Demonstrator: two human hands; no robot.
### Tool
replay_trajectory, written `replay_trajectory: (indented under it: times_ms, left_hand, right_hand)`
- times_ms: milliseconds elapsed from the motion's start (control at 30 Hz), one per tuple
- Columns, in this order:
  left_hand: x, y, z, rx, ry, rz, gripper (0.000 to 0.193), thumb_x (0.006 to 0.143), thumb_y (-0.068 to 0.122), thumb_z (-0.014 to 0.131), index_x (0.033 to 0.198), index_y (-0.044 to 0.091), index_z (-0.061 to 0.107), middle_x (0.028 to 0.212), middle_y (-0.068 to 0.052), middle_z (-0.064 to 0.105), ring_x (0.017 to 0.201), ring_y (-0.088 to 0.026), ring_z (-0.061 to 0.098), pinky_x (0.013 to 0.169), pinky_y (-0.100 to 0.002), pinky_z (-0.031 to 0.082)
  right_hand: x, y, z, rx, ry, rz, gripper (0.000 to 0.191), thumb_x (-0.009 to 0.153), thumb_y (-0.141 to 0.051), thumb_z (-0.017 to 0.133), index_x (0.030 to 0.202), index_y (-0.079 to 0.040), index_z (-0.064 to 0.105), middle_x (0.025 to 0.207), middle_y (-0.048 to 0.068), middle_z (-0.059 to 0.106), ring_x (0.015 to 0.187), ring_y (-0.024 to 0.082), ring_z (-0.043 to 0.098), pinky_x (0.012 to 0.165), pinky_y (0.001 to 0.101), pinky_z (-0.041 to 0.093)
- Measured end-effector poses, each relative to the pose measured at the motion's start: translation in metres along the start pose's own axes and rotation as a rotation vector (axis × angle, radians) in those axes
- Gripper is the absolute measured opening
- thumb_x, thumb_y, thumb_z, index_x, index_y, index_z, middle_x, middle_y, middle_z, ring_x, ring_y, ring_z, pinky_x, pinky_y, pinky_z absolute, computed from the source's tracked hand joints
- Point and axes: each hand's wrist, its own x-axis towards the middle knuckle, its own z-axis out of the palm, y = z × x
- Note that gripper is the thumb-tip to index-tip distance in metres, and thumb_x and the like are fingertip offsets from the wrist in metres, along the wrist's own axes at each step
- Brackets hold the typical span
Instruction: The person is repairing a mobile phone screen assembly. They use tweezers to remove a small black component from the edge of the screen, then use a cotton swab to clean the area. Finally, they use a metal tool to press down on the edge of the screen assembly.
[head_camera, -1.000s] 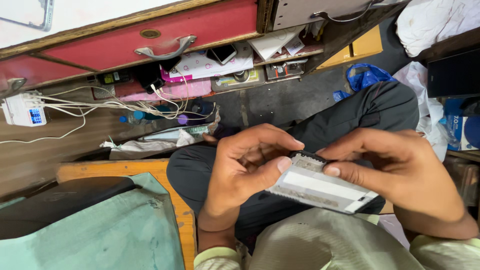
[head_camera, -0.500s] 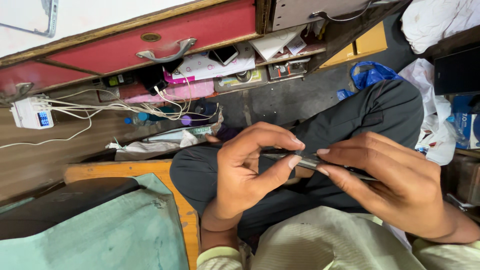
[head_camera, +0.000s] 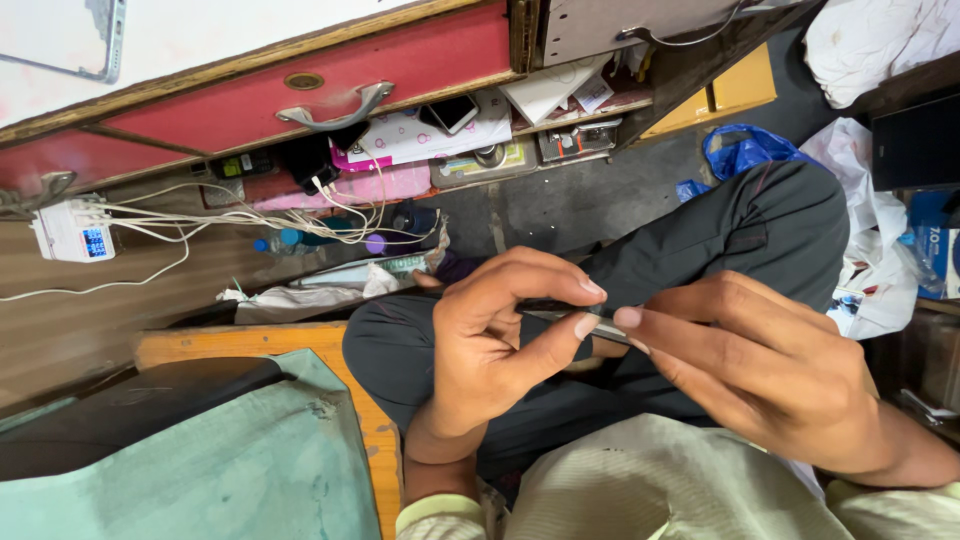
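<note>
A thin flat grey slab (head_camera: 600, 325), like a phone or a phone part, is seen edge-on over my lap. My left hand (head_camera: 490, 345) pinches its left end between thumb and fingers. My right hand (head_camera: 760, 375) holds its right side, fingertips on the edge. My dark trouser legs (head_camera: 740, 240) lie under both hands. Most of the slab is hidden by my fingers.
A red drawer front with a metal handle (head_camera: 330, 108) runs across the top. Below it an open shelf holds a phone (head_camera: 452, 112), papers and small boxes. A white power strip (head_camera: 70, 232) with cables sits at left. Orange wooden seat edge (head_camera: 300, 345), teal cloth (head_camera: 200, 470), plastic bags at right.
The slab has turned from showing its flat pale face to edge-on. Both hands stayed on it over my lap.
</note>
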Motion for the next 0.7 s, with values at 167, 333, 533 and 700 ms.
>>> replay_trajectory:
  times_ms: [167,333,533,700]
  left_hand:
    - [0.001,0.002,0.001,0.021,-0.002,0.014,0.024,0.093,-0.013,0.074,0.115,-0.004,0.069,0.11,-0.013,0.07,0.105,-0.018,0.07,0.094,-0.028,0.057]
    - [0.0,0.002,0.001,0.031,0.001,0.012,0.024,0.094,-0.012,0.074,0.115,-0.003,0.07,0.11,-0.013,0.07,0.104,-0.017,0.07,0.095,-0.028,0.057]
    - [0.0,0.004,0.0,0.038,0.012,-0.024,0.023,0.093,-0.011,0.075,0.114,-0.003,0.07,0.11,-0.012,0.071,0.103,-0.017,0.07,0.094,-0.027,0.057]
    - [0.003,0.012,0.002,0.241,0.005,0.105,0.025,0.094,-0.008,0.077,0.116,0.001,0.07,0.108,-0.011,0.073,0.098,-0.017,0.073,0.088,-0.025,0.059]
  right_hand:
    - [-0.001,-0.002,-0.002,-0.011,-0.033,0.0,0.044,0.076,0.005,0.076,0.119,-0.003,0.07,0.101,0.009,0.069,0.083,0.021,0.068,0.072,0.0323,0.055]
    - [0.0,-0.004,-0.002,-0.005,-0.043,0.039,0.04,0.078,0.004,0.075,0.117,-0.003,0.071,0.1,0.008,0.07,0.083,0.02,0.07,0.072,0.0312,0.056]
    - [0.001,-0.005,0.003,0.019,-0.022,0.063,0.032,0.082,0.003,0.073,0.115,0.0,0.071,0.098,0.01,0.07,0.083,0.019,0.071,0.071,0.0297,0.057]
    - [0.0,-0.002,0.004,0.097,0.006,0.066,0.029,0.085,0.004,0.071,0.114,0.003,0.069,0.1,0.012,0.07,0.085,0.019,0.072,0.074,0.0285,0.057]
